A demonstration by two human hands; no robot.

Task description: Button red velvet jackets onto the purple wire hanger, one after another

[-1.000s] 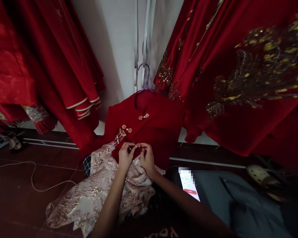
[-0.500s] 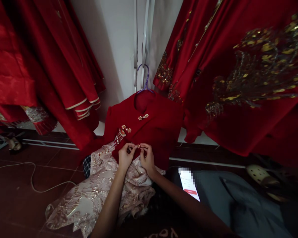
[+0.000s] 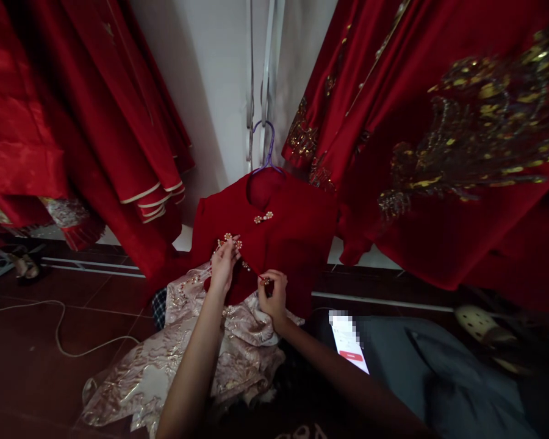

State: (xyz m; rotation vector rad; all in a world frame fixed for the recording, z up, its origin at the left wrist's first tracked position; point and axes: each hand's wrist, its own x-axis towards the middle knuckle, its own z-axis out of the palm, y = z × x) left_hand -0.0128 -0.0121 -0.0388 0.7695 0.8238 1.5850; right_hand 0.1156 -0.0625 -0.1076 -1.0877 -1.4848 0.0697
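**While a red jacket hangs low, its clasps are handled**

Where the red jacket (image 3: 293,238) is hung from a purple hanger (image 3: 269,143) against the white wall, both bare hands are held at its front. The left hand (image 3: 222,266) is raised to the tasselled clasp (image 3: 231,239) with its fingers curled together; whether the clasp is gripped or only touched cannot be told. The lower clasp (image 3: 266,280) is pinched between the thumb and forefinger of the right hand (image 3: 274,297), the other fingers folded in. A top clasp (image 3: 263,217) is seen near the collar. A pale gold skirt (image 3: 165,366) is spread below the jacket on the floor (image 3: 27,366), and a lit phone (image 3: 349,341) is laid to the right. Red robes (image 3: 439,152) are hung on both sides.
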